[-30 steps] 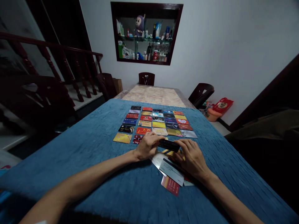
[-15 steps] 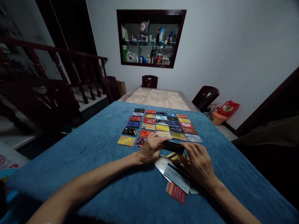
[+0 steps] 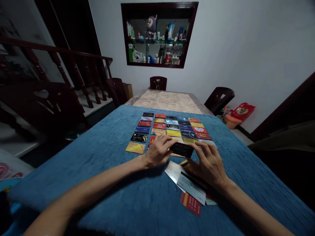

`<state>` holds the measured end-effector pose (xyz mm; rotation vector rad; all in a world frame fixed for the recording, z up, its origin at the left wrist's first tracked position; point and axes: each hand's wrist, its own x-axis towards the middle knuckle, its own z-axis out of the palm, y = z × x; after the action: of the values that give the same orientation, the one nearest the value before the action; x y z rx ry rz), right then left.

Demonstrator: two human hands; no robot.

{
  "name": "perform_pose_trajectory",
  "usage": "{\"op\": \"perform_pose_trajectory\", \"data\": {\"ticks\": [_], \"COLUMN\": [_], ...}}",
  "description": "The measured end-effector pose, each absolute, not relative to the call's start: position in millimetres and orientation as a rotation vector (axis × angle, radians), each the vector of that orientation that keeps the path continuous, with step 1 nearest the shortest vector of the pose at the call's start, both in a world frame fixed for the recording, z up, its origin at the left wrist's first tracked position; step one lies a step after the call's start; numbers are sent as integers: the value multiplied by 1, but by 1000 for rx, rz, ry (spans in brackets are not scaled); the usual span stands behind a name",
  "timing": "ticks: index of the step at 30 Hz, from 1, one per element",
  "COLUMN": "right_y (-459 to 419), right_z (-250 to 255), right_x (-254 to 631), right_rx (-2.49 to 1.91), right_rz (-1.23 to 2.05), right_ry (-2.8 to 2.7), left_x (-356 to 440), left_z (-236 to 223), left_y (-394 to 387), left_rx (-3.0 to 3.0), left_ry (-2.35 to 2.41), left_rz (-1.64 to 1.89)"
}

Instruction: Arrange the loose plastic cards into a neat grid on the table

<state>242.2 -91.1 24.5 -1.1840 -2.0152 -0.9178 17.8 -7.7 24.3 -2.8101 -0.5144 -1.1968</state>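
Note:
Both my hands hold one dark card [image 3: 181, 149] by its ends, just above the blue cloth [image 3: 103, 164]. My left hand [image 3: 157, 151] pinches its left end and my right hand [image 3: 209, 162] pinches its right end. Beyond the hands, several rows of coloured cards [image 3: 172, 127] lie face up in a grid. A loose pile of cards [image 3: 189, 188] lies under and beside my right wrist, partly hidden by it. A yellow card [image 3: 135, 147] sits at the grid's near left corner.
The blue cloth covers the near part of a long table; bare marble top [image 3: 168, 101] shows beyond it. Dark wooden chairs [image 3: 218, 98] stand around it. A stair railing [image 3: 61, 75] runs at left. A wall niche [image 3: 157, 36] holds bottles and a plush toy.
Both hands have carried the dark card slightly forward, toward the near row of the grid. The view has shifted a little.

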Motion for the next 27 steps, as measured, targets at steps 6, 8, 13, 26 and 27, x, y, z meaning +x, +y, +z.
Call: {"op": "perform_pose_trajectory", "data": {"ticks": [6,8,13,26,27], "right_y": [-75,-68,-44,46,54], "right_z": [32,33,33,52,54], "right_x": [233,231,227,200,198], "right_rx": [-1149,-1137,-1092,-974,-985], "right_rz": [-774,-751,-694,-593,-593], "right_ry": [-2086,-2110,-2176,-2390,-2403], "left_x": [-1,-7,-19,-47,-48], "left_z": [32,35,44,64,66], "left_y": [2,6,19,73,78], "left_rx": [-2753,-2755,-2795,-2701,-2698], "left_ry": [-509,-511,-578,-849,-873], "left_rz": [-1002,-946,-799,-477,-477]}}
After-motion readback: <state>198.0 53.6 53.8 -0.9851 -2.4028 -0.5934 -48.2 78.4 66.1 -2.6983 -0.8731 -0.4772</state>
